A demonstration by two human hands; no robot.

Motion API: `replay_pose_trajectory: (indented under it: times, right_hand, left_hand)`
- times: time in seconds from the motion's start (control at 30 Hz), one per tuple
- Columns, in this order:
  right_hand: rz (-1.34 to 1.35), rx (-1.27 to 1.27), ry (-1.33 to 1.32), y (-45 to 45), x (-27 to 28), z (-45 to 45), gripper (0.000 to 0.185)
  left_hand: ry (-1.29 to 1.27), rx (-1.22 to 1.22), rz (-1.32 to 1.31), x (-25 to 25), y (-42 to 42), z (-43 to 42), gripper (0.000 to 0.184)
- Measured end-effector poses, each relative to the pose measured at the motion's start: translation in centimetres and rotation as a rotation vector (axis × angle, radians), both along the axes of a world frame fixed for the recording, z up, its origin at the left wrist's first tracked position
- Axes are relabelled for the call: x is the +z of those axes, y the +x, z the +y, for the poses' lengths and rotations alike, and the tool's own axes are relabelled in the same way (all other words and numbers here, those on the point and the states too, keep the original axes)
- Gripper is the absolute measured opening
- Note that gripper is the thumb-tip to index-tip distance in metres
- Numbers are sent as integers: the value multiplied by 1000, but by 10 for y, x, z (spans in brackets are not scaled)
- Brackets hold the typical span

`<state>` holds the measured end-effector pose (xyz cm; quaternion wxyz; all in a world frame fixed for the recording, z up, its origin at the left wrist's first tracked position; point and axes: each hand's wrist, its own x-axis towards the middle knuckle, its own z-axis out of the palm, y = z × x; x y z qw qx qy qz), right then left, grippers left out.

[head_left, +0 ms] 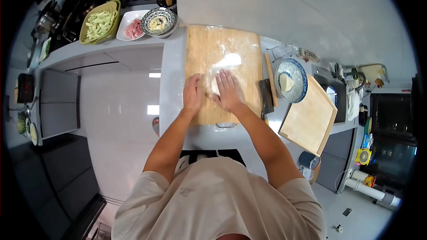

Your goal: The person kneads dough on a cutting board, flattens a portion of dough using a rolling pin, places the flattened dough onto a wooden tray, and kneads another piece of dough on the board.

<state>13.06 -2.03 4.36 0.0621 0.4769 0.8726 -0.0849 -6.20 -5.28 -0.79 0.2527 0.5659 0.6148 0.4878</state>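
Note:
A wooden board dusted with flour lies on the counter in front of me. My right hand lies flat, fingers stretched out, on a piece of white dough that shows at its left edge. Near the board's left edge rests my left hand, its fingers curled together; whether anything is under them is hidden. To the right are a dark cleaver, a rolling pin and a patterned bowl with a piece of dough inside.
A wooden tray lies right of the board, beside the sink. At the upper left stand a green basket of cut vegetables, a white dish of meat, a patterned bowl of chopped food and several bottles.

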Motion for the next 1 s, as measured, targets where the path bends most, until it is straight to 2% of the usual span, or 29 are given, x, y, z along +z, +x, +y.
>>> replay_pose_trajectory:
  times: [0.1, 0.13, 0.23, 0.37, 0.47, 0.53, 0.57, 0.6, 0.7, 0.8, 0.9, 1.0]
  right_hand:
    - [175, 0, -11, 6, -3, 10, 87]
    - [231, -5, 93, 12, -2, 9, 88]
    - [183, -13, 70, 27, -6, -24, 86]
    - [178, -186, 154, 27, 3, -28, 88]
    - [265, -64, 80, 48, -12, -46, 80]
    - [354, -204, 93, 56, 4, -43, 71]
    - [398, -276, 94, 62, 12, -44, 67]
    - [509, -355, 341, 75, -9, -43, 49]
    - [357, -772, 167, 126, 19, -47, 37]
    - [284, -863, 447, 179, -13, -52, 32]
    - [189, -958, 292, 211, -24, -49, 33]
    - [183, -879, 307, 221, -25, -47, 37]
  left_hand:
    - [-43, -75, 59, 10, 2, -8, 52]
    - [-47, -96, 61, 13, 3, -2, 53]
    - [-71, -119, -5, 11, 5, -1, 56]
    - [20, -157, 158, 22, 16, -3, 58]
    - [45, -211, 295, 40, 40, -16, 60]
    - [147, -247, 461, 40, 55, -16, 60]
    - [150, -259, 429, 40, 65, -15, 59]
    - [154, -266, 398, 44, 77, -14, 59]
    - [134, -357, 335, 48, 112, -10, 56]
    - [113, -448, 255, 49, 152, -8, 53]
    - [110, -463, 240, 41, 189, -14, 53]
    - [51, -422, 284, 34, 219, -21, 52]
